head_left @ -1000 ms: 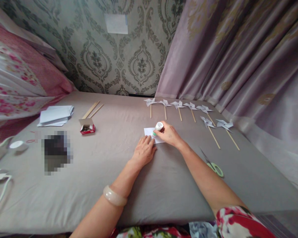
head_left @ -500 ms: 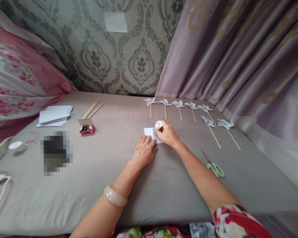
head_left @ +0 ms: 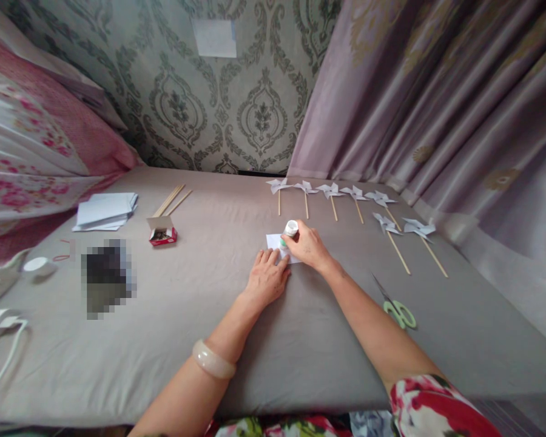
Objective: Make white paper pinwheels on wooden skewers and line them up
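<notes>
A small square of white paper (head_left: 273,241) lies flat near the middle of the cloth-covered surface. My left hand (head_left: 268,276) rests on its near edge with the fingers stretched out. In my right hand (head_left: 308,246) is a glue stick (head_left: 290,230), white with a green band, held tilted with its lower end against the paper. My fingers and thumb close round its side, and the contact point is partly hidden.
Several paper pinwheels (head_left: 331,190) on sticks lie at the back right, with green-handled scissors (head_left: 399,312) nearer me. On the left are a paper stack (head_left: 104,211), wooden sticks (head_left: 169,199), an open red box (head_left: 164,235), a white round object (head_left: 39,267) and a power strip (head_left: 0,285).
The view has shifted slightly, so things sit a little further right. Both hands stay in nearly the same place on the paper, with the glue stick still in my right.
</notes>
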`<state>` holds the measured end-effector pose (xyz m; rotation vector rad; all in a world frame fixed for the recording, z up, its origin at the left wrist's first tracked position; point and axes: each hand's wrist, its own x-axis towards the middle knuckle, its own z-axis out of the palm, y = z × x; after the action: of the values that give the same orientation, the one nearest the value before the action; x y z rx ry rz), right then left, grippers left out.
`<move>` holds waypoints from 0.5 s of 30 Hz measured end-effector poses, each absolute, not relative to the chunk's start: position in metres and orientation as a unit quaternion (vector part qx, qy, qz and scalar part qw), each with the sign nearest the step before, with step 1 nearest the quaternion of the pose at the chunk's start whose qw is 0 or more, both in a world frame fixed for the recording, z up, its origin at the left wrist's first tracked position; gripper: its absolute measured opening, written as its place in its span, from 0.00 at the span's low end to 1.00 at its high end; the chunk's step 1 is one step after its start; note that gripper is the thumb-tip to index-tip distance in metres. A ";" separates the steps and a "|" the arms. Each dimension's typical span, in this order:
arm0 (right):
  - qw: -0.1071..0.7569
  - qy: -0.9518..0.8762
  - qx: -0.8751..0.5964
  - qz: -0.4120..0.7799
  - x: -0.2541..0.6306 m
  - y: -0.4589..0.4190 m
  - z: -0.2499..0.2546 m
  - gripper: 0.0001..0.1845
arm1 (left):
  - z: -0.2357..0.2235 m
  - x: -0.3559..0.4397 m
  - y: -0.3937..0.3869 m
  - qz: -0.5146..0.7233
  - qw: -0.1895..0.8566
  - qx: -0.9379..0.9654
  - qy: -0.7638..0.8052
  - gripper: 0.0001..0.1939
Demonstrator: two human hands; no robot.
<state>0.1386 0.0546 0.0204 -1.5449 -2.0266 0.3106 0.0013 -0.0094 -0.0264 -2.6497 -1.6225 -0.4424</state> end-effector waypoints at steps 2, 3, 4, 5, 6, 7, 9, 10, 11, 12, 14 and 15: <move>0.281 -0.754 -0.583 0.110 0.141 0.055 0.020 0.11 | -0.027 0.001 -0.010 -0.143 0.003 -0.842 -0.521 0.21; 0.279 -0.755 -0.584 0.107 0.143 0.053 0.021 0.11 | -0.027 0.002 -0.010 -0.145 0.002 -0.841 -0.522 0.21; 0.276 -0.756 -0.584 0.104 0.144 0.052 0.021 0.12 | -0.027 0.002 -0.010 -0.147 0.001 -0.840 -0.522 0.21; 0.272 -0.760 -0.582 0.104 0.144 0.049 0.022 0.12 | -0.027 0.002 -0.010 -0.149 -0.001 -0.840 -0.522 0.21; 0.267 -0.763 -0.579 0.102 0.144 0.047 0.022 0.12 | -0.027 0.002 -0.009 -0.149 -0.003 -0.840 -0.522 0.21; 0.263 -0.768 -0.575 0.101 0.143 0.046 0.023 0.12 | -0.026 0.003 -0.009 -0.148 -0.004 -0.840 -0.522 0.20; 0.259 -0.774 -0.569 0.098 0.140 0.045 0.023 0.12 | -0.025 0.003 -0.009 -0.145 -0.006 -0.839 -0.525 0.20; 0.259 -0.776 -0.567 0.097 0.139 0.046 0.023 0.13 | -0.025 0.003 -0.009 -0.143 -0.007 -0.838 -0.526 0.20; 0.261 -0.776 -0.566 0.097 0.138 0.048 0.023 0.13 | -0.024 0.003 -0.009 -0.141 -0.008 -0.838 -0.527 0.20; 0.262 -0.775 -0.567 0.099 0.137 0.050 0.023 0.13 | -0.024 0.002 -0.009 -0.140 -0.010 -0.838 -0.527 0.20; 0.261 -0.772 -0.570 0.101 0.138 0.052 0.022 0.13 | -0.025 0.002 -0.009 -0.142 -0.014 -0.839 -0.525 0.21; 0.259 -0.772 -0.571 0.100 0.139 0.053 0.022 0.14 | -0.026 0.002 -0.009 -0.144 -0.015 -0.839 -0.524 0.21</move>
<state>0.1388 0.0527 0.0223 -1.5483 -2.0921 0.2720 0.0016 -0.0092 -0.0258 -2.6632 -1.6616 -0.4577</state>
